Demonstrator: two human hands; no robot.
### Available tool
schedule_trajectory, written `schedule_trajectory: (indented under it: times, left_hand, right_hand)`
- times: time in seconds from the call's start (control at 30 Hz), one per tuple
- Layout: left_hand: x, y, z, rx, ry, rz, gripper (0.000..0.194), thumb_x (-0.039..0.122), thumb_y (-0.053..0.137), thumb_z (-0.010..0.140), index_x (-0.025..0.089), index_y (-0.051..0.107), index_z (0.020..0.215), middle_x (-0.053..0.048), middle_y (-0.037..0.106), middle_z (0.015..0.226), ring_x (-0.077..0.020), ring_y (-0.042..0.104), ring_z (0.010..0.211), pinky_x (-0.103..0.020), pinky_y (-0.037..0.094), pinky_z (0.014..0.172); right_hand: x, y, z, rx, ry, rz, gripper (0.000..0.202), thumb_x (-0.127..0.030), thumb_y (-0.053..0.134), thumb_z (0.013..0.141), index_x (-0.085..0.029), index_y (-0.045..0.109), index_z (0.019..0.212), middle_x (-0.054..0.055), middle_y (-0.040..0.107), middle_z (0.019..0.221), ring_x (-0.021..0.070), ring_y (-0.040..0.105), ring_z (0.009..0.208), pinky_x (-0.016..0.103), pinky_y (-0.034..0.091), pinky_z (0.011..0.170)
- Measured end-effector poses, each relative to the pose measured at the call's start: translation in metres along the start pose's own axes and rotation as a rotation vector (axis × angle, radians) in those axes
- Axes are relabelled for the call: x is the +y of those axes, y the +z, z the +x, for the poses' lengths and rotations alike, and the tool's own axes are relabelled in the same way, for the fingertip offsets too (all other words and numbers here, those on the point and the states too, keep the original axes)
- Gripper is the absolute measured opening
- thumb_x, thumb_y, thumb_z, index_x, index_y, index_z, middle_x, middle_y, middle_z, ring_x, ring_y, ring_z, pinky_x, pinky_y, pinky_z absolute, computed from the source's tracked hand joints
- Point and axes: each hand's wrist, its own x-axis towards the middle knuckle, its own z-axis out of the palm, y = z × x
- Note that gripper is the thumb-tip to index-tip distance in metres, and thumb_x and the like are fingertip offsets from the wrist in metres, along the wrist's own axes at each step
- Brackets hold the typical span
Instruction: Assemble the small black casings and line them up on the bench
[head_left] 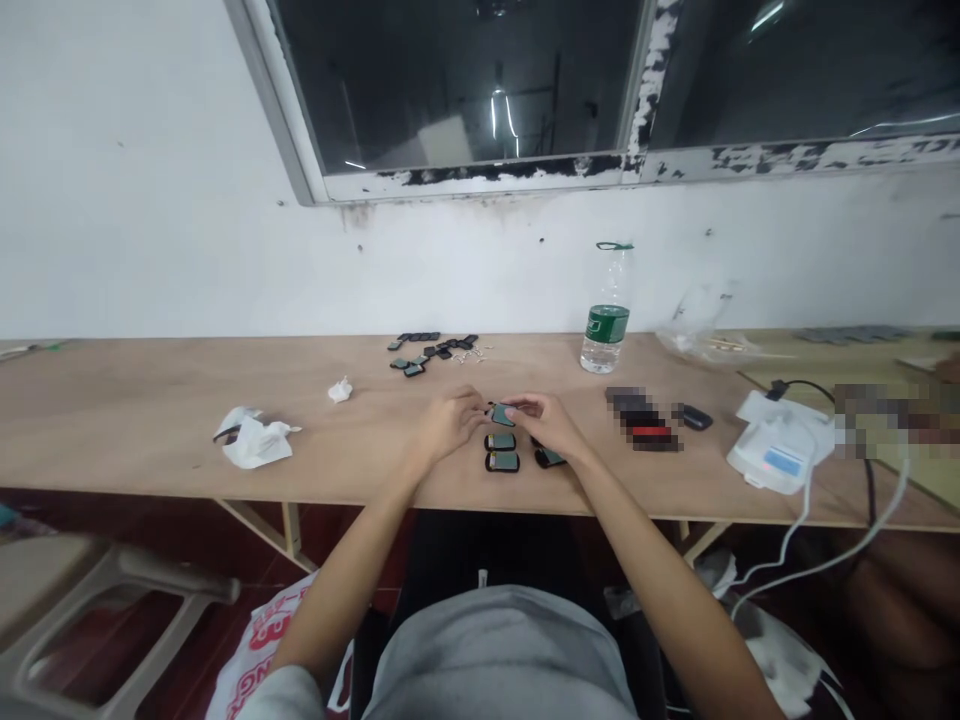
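Observation:
Between my hands is a small dark device with a grey-green face (pixel 501 414). My right hand (pixel 549 422) pinches it at its right side, the thumb on its face. At its left edge my left hand (pixel 454 420) has its fingers pressed together; what they hold, if anything, is too small to make out. Two similar devices, an upper one (pixel 500 442) and a lower one (pixel 502 462), lie on the table just below. Another dark piece (pixel 550 457) lies partly under my right hand.
On the wooden table (pixel 150 400) are more dark pieces (pixel 414 368), small white bits (pixel 470 355), crumpled tissues (pixel 259 440), a water bottle (pixel 606 325), a blurred dark object (pixel 643 420), a black oval item (pixel 694 416) and a white device with cables (pixel 784 445).

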Motion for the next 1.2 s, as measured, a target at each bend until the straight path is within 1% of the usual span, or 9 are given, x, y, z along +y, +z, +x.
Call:
schedule_trajectory:
  times: [0.1,0.2,0.33,0.4,0.57,0.7,0.97,1.07,1.2]
  left_hand:
    - [0.0,0.005,0.0,0.014,-0.141,-0.211,0.007,0.02,0.069,0.08,0.018,0.072,0.087,-0.007,0.073,0.099,-0.0229,0.069,0.094,-0.036,0.054,0.086]
    - [-0.005,0.014,-0.001,-0.022,-0.314,-0.467,0.011,0.017,0.071,0.074,0.016,0.067,0.084,-0.006,0.075,0.086,-0.0215,0.072,0.084,-0.032,0.057,0.077]
    - [-0.013,0.022,-0.002,-0.043,-0.385,-0.586,0.02,0.019,0.076,0.068,0.017,0.061,0.082,-0.003,0.072,0.073,-0.0211,0.072,0.075,-0.03,0.058,0.07]
    - [-0.016,0.022,-0.001,-0.038,-0.361,-0.546,0.022,0.022,0.077,0.069,0.017,0.062,0.084,-0.003,0.073,0.076,-0.0209,0.072,0.077,-0.031,0.058,0.073]
    - [-0.025,0.016,0.001,0.026,-0.248,-0.24,0.022,0.028,0.073,0.077,0.018,0.068,0.096,-0.009,0.073,0.106,-0.0223,0.07,0.091,-0.037,0.057,0.085]
    - [-0.039,0.014,-0.003,-0.083,-0.239,-0.088,0.02,0.027,0.07,0.079,0.018,0.07,0.097,-0.009,0.074,0.105,-0.0245,0.07,0.093,-0.039,0.056,0.086]
    - [-0.046,0.008,-0.006,-0.167,-0.263,-0.034,0.023,0.031,0.071,0.079,0.019,0.073,0.098,-0.01,0.074,0.105,-0.0275,0.069,0.097,-0.04,0.054,0.089]
    - [-0.052,0.002,-0.008,-0.199,-0.283,-0.038,0.025,0.033,0.071,0.077,0.019,0.073,0.099,-0.01,0.075,0.106,-0.0282,0.068,0.098,-0.04,0.054,0.089]
    - [-0.066,-0.006,-0.012,-0.272,-0.349,0.0,0.031,0.034,0.073,0.073,0.019,0.073,0.1,-0.011,0.073,0.111,-0.0276,0.069,0.095,-0.035,0.055,0.081]
  right_hand:
    - [0.001,-0.001,-0.001,-0.036,-0.003,0.02,0.033,-0.038,0.073,0.079,-0.015,0.075,0.103,0.012,0.077,0.105,0.0247,0.072,0.092,0.039,0.057,0.086]
    - [-0.001,-0.002,-0.002,-0.061,0.014,0.032,0.033,-0.038,0.074,0.079,-0.015,0.076,0.103,0.011,0.078,0.103,0.0243,0.072,0.091,0.037,0.056,0.085]
    - [-0.005,0.0,-0.003,-0.087,0.036,-0.002,0.033,-0.037,0.073,0.079,-0.016,0.076,0.103,0.009,0.078,0.097,0.0235,0.072,0.087,0.035,0.057,0.079]
    - [-0.003,0.001,-0.002,-0.035,0.043,-0.043,0.032,-0.036,0.072,0.079,-0.016,0.075,0.104,0.009,0.078,0.096,0.023,0.072,0.087,0.035,0.057,0.079]
    - [0.011,0.003,0.003,0.218,-0.001,-0.305,0.021,-0.024,0.069,0.079,-0.017,0.067,0.098,0.007,0.073,0.095,0.0176,0.068,0.074,0.03,0.055,0.07]
    - [0.02,0.004,0.004,0.194,-0.022,-0.53,0.002,-0.017,0.064,0.08,-0.019,0.064,0.079,0.004,0.071,0.082,0.0167,0.065,0.068,0.029,0.051,0.068]
    - [0.007,0.003,0.0,0.122,-0.004,-0.674,0.018,-0.02,0.058,0.087,-0.021,0.074,0.078,0.009,0.076,0.087,0.0234,0.069,0.081,0.033,0.052,0.078]
    - [-0.005,-0.012,-0.001,0.156,0.017,-0.645,0.017,-0.021,0.059,0.087,-0.02,0.076,0.086,0.01,0.078,0.093,0.0249,0.07,0.085,0.034,0.052,0.081]
    - [-0.015,-0.044,-0.005,0.141,0.061,-0.669,0.019,-0.019,0.061,0.086,-0.017,0.077,0.095,0.012,0.078,0.098,0.0255,0.07,0.089,0.033,0.052,0.083]
